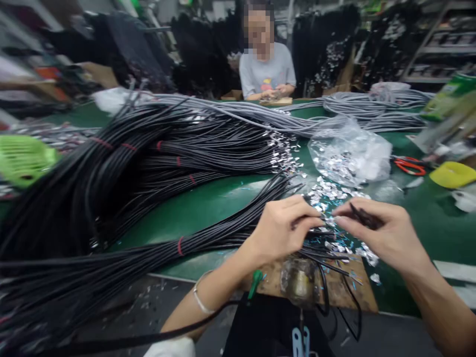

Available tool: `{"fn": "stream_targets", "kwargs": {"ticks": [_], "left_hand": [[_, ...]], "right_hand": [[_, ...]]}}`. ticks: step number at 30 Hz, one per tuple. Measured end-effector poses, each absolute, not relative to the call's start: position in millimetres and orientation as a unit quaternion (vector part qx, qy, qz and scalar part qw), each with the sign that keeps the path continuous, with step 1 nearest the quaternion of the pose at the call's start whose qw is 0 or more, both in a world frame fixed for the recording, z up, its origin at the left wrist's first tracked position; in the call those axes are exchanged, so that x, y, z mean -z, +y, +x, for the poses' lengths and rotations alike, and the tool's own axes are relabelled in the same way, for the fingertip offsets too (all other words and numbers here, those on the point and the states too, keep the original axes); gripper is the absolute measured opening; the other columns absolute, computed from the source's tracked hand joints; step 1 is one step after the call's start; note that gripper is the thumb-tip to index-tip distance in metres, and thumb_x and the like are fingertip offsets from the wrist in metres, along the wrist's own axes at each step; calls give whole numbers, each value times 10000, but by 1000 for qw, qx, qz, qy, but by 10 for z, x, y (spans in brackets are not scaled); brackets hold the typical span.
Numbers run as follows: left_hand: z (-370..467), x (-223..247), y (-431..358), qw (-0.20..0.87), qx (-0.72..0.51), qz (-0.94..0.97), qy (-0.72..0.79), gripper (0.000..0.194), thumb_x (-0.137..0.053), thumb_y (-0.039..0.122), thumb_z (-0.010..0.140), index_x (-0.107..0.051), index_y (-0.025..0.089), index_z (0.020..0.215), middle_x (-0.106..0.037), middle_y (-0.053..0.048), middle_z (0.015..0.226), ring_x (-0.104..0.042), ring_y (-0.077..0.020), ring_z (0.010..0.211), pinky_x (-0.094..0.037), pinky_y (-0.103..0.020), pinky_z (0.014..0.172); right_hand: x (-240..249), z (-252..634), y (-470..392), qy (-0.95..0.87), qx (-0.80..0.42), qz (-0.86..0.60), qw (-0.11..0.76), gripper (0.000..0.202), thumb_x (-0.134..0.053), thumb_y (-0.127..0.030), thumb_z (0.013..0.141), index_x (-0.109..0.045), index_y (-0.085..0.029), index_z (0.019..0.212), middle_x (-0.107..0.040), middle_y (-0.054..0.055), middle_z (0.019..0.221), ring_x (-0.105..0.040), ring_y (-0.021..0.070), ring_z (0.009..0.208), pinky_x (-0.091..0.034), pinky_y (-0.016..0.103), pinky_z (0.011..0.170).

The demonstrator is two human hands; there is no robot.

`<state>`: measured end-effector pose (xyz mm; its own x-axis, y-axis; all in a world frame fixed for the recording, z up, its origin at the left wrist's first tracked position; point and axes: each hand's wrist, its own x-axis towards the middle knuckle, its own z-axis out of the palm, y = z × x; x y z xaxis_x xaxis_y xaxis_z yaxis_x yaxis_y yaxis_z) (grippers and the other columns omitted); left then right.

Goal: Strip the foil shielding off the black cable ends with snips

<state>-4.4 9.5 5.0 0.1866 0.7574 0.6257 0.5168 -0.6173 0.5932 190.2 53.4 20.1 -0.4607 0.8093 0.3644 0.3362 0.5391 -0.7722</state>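
Note:
My left hand (282, 228) is closed in a pinch on the end of a black cable from the bundle (219, 229) that runs out to the left, tied with a red band (180, 246). Just right of it, my right hand (383, 233) has thumb and forefinger brought together near that cable end. A dark object (366, 217) is tucked in the right hand; its kind is unclear. What the right fingertips pinch is too small to tell. Below both hands, loose cable ends (334, 263) lie over a wooden board (357, 292) with a small clamp-like metal device (302, 282).
More black cable bundles (223, 144) cover the left of the green table (178, 203). Foil scraps (327, 191) lie around a clear plastic bag (349, 151). Red-handled scissors (409, 166) and a yellow piece (453, 174) sit right. Grey cables (238, 109) cross behind; a person (267, 69) sits opposite.

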Motion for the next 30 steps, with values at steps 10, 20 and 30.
{"fn": "stream_targets", "kwargs": {"ticks": [10,20,30], "left_hand": [[65,128,97,19,-371,786,494,284,-401,305,930,-639,153,963,-643,-50,820,-616,-127,712,-458,-224,569],[166,157,74,21,-288,778,558,211,-409,270,886,-566,134,850,-628,-42,718,-609,-172,619,-368,-277,465],[205,204,154,139,-370,712,580,246,-392,234,906,-584,149,778,-599,-19,651,-535,-127,557,-342,-244,522]], "right_hand": [[109,1954,566,-851,-37,-352,389,162,-551,-269,781,-631,-313,914,-657,64,847,-605,244,730,-435,416,645],[315,1926,595,-858,145,-292,397,434,-564,-204,731,-565,-294,1155,-637,105,905,-591,270,741,-382,388,588],[194,1707,533,-846,7,-322,425,259,-502,-13,651,-570,-189,829,-588,45,795,-560,173,714,-423,280,614]]}}
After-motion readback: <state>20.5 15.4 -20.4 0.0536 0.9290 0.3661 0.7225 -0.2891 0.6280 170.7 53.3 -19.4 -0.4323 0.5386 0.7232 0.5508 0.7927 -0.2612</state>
